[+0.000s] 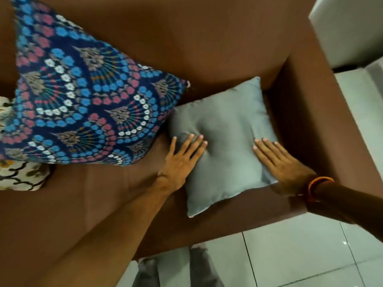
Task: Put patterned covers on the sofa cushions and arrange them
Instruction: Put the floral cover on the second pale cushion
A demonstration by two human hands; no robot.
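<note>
A plain grey cushion (226,137) lies flat on the brown sofa seat (93,193), near the right armrest. My left hand (182,158) rests flat on its left edge, fingers spread. My right hand (281,162) presses flat on its right side, an orange bangle on the wrist. Neither hand grips anything. A large cushion in a blue, pink and white patterned cover (83,96) leans against the sofa back at the left. Behind it at the far left edge shows part of a white patterned cushion (18,177).
The sofa's right armrest (310,112) stands just right of the grey cushion. White tiled floor (300,255) lies below the seat's front edge, with my grey trouser legs (199,266) there. A white object (348,27) sits at the upper right.
</note>
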